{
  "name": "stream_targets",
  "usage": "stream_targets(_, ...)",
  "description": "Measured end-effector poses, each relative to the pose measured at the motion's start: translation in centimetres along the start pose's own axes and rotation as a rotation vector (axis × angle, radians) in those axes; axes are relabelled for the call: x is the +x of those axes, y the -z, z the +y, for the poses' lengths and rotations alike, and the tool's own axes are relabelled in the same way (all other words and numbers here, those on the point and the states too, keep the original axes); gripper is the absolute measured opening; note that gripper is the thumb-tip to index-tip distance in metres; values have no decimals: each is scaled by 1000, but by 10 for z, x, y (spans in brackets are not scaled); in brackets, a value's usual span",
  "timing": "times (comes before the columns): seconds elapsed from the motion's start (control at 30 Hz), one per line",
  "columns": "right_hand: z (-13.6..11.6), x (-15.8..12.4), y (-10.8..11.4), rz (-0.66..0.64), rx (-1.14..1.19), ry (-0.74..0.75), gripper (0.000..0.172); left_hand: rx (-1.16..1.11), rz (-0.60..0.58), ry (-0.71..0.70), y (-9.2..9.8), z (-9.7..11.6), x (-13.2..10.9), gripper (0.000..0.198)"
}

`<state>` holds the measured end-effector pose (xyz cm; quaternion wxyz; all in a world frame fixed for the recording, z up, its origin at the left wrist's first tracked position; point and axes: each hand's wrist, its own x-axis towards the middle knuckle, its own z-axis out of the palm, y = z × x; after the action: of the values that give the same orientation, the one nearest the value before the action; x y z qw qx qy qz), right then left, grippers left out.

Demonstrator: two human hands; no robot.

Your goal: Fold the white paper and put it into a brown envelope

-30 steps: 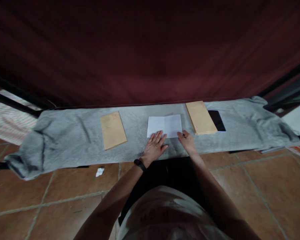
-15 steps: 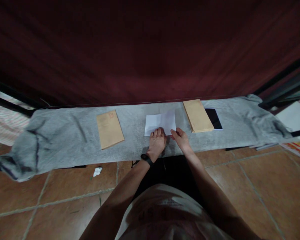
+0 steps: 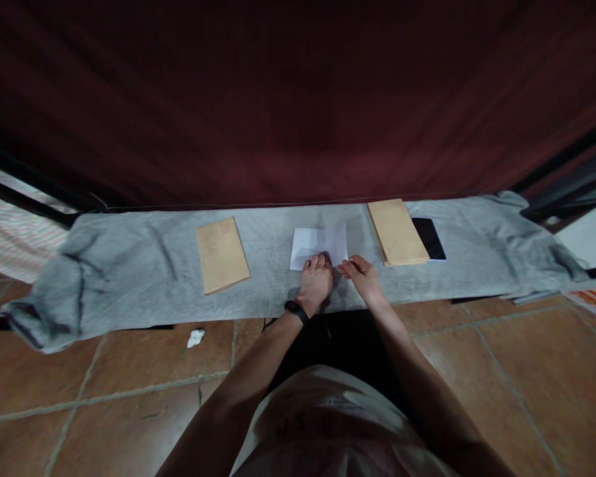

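A white sheet of paper [image 3: 306, 244] with a fold down it lies on the grey cloth in front of me. Its right part stands raised off the cloth. My left hand [image 3: 318, 275], with a black band on the wrist, rests on the paper's near edge by the fold, fingers laid on it. At the lower right corner, the fingers of my right hand [image 3: 361, 273] are closed in a pinch on the raised part. Brown envelopes [image 3: 398, 232] lie stacked to the right, and a single brown envelope [image 3: 222, 255] with a red stamp mark lies to the left.
A dark-screened phone or tablet [image 3: 429, 238] lies partly under the envelope stack. Grey cloth [image 3: 144, 278] covers the long, narrow bench. A dark red curtain [image 3: 298, 106] hangs behind it. On the tiled floor is a crumpled white scrap [image 3: 195, 338].
The paper's right part has tilted up further and looks narrower, with my right hand still pinching its corner. My left hand stays on the sheet. The whole view has shifted slightly.
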<state>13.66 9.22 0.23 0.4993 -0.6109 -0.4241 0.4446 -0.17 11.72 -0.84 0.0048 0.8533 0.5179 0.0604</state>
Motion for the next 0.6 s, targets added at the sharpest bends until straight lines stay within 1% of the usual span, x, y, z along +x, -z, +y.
stream_targets(0.2,0,-2,10,47,0,-40,42,64,0,-25,-7,1,-6,49)
stream_targets(0.27,2,-4,10,55,4,-47,41,50,-11,-20,-5,2,-6,50)
stream_targets(0.37,-2,-8,8,27,7,-39,37,-10,4,27,-1,2,-4,48)
stream_targets(0.47,-23,-14,12,24,-32,37,32,-82,13,81,2,-1,-4,46)
stream_targets(0.53,-49,-20,23,59,-77,152,30,-100,5,74,1,-4,-5,46)
stream_targets(0.6,-78,-26,41,120,-62,306,27,-99,1,38,-2,-7,-8,47)
